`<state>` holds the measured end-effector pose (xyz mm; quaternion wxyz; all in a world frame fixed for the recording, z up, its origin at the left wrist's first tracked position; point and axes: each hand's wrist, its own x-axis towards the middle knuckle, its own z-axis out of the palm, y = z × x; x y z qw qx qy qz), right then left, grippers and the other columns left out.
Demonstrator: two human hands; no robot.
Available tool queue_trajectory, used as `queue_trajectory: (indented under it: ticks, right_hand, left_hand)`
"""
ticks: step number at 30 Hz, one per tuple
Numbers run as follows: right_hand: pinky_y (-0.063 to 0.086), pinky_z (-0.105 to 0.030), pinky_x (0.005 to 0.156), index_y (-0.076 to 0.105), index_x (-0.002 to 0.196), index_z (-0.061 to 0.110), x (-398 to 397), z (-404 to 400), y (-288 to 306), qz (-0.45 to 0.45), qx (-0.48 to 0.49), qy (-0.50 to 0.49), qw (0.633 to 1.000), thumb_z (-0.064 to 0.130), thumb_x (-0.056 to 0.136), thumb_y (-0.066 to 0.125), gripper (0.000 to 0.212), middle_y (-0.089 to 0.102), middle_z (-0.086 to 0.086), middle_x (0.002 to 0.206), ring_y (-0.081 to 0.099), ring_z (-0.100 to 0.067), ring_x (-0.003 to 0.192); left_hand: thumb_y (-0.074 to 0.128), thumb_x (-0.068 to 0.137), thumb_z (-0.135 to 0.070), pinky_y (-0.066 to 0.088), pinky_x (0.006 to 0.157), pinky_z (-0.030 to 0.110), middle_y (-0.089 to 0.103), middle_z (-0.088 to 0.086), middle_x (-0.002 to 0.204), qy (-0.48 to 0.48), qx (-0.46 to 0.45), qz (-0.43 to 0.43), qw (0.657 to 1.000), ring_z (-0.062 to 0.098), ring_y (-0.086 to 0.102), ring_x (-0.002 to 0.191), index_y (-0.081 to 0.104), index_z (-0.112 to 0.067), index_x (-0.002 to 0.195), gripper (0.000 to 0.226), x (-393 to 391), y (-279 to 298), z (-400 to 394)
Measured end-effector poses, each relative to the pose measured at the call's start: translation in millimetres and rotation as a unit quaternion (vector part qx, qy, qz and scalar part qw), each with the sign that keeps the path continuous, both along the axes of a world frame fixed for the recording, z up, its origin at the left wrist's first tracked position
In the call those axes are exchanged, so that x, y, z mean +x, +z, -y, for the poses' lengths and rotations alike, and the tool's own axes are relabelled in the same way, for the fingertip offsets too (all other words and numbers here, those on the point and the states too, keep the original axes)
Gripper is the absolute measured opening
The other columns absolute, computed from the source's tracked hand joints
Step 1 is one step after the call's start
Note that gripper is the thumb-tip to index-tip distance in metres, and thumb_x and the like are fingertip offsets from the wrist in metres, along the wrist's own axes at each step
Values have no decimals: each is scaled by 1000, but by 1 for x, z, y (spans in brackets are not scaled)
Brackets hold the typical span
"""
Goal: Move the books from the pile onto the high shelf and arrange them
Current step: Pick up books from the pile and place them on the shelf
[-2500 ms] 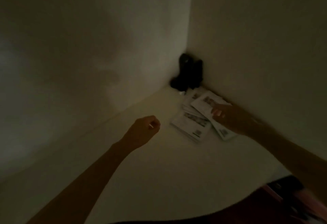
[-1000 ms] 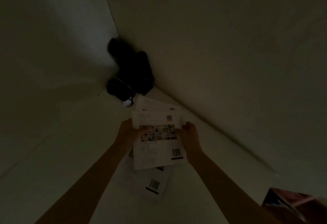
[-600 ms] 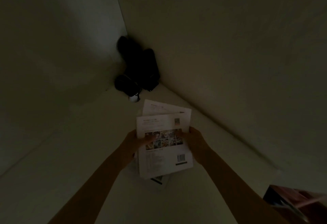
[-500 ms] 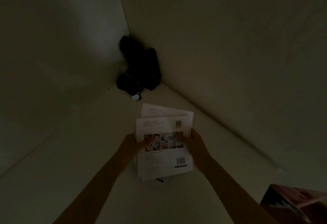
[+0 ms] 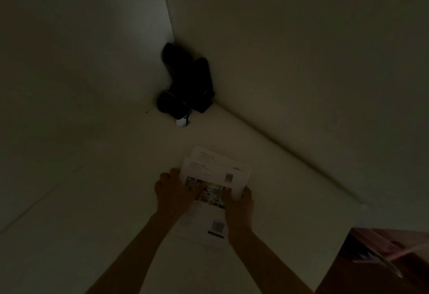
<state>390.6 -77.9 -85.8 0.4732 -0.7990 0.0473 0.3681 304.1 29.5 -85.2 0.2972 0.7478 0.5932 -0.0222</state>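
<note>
Just one head cam here, wide-angle, looking forward and down into a dim white shelf (image 5: pixel 97 212) corner from close up. Corner sits around 12 o'clock, both forearms coming in from 6 o'clock.

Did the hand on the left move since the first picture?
Yes. The left hand went from a bare spot on the white shelf toward the dark bundle in the corner, onto the white books.

Print on book covers (image 5: pixel 216 173) too dim, blurred; nothing legible.
</note>
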Motion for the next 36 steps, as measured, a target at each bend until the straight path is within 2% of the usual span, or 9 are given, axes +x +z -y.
queue_trajectory:
  ticks: [5, 10, 13, 17, 20, 23, 25, 29, 36]
  right_hand:
    - [47, -40, 89, 28, 144, 12, 0, -6, 8, -120, 42, -59, 990, 13, 84, 69, 73, 47, -13, 136, 53, -32, 114]
    - [47, -30, 58, 59, 105, -17, 13, -1, 19, -180, 55, -67, 980, -2, 83, 63, 27, 63, -19, 86, 53, -25, 61]
    - [47, -23, 46, 63, 90, -1, 18, 6, 26, -183, 58, -12, 981, -3, 81, 65, 9, 59, -7, 73, 57, -15, 53]
    - [53, -32, 65, 54, 107, 10, 14, 19, 23, -130, 49, 86, 986, 15, 79, 73, 34, 61, -14, 114, 60, -26, 88]
    - [51, -28, 57, 53, 104, 13, 10, 17, 35, -79, 68, 97, 990, 16, 80, 73, 31, 61, -11, 106, 61, -24, 83]
    - [55, -41, 62, 49, 84, 16, 8, 1, 65, 45, 57, 150, 986, 21, 77, 74, 26, 62, -10, 89, 62, -26, 75]
    - [53, -37, 59, 46, 80, 11, 3, -8, 88, 131, 58, 230, 963, 24, 77, 72, 29, 59, -7, 79, 58, -22, 67]
    - [40, -27, 52, 42, 87, 9, -23, -22, 116, 212, 44, 373, 902, 28, 82, 66, 31, 48, 1, 73, 50, -17, 65]
    - [58, -32, 74, 63, 112, 21, -43, -33, 109, -229, 112, 406, 878, 66, 89, 27, 62, 67, -4, 108, 66, -25, 94]
  left_hand:
    - [67, 76, -53, 24, 111, 44, 21, 26, 144, 41, -122, -32, 991, 39, 26, 133, 9, -3, 145, 103, -5, 2, -17]
    - [70, 75, -49, 32, 106, 45, 29, 26, 136, 64, -120, -6, 991, 41, 34, 125, 18, -3, 142, 97, -18, -5, -3]
    - [71, 75, -47, 34, 101, 42, 34, 26, 131, 63, -86, 8, 994, 40, 38, 120, 24, -1, 139, 92, -24, -5, 15]
    - [72, 77, -38, 30, 102, 43, 28, 26, 136, 66, -32, 71, 995, 39, 30, 125, 26, 2, 141, 87, -33, 1, 32]
    - [70, 80, -32, 40, 97, 45, 39, 20, 132, -14, 48, 117, 992, 36, 39, 120, 45, -5, 131, 62, -42, 11, 36]
    - [58, 91, -25, 48, 77, 32, 61, 5, 103, -27, -72, 227, 971, 14, 63, 91, 61, -24, 100, 10, -49, 41, 36]
    - [49, 95, -27, 50, 65, 28, 64, 0, 93, -11, -162, 280, 946, 3, 64, 72, 60, -31, 89, 13, -54, 66, 36]
    - [31, 95, -49, 53, 69, 28, 66, -4, 93, 123, -328, 347, 870, 12, 63, 81, 62, -26, 93, 38, -68, 99, 32]
    - [25, 62, -79, 52, 71, 31, 69, 3, 90, 220, -341, 363, 839, 19, 65, 84, 66, -18, 95, 80, -138, 94, 14]
